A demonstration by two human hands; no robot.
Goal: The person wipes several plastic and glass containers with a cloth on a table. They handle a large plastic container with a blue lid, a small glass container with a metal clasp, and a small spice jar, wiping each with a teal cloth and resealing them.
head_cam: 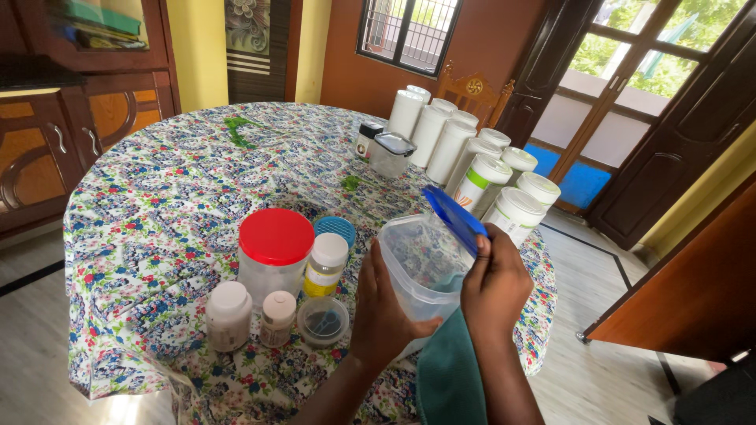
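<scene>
Two hands hold a clear plastic container (421, 264) above the bench (157, 205): left hand (386, 307) cups its near wall, right hand (494, 287) pinches its raised blue lid (454, 218). Beyond, white canisters (472, 157) stand clustered.

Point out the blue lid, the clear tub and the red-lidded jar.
blue lid (454, 218), head view, middle of its top face
clear tub (421, 267), head view, front wall
red-lidded jar (276, 236), head view, centre of its red lid

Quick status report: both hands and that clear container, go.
Left hand grips clear container. Right hand holds its blue lid open. Teal cloth below. Jars beside, apart.
</scene>
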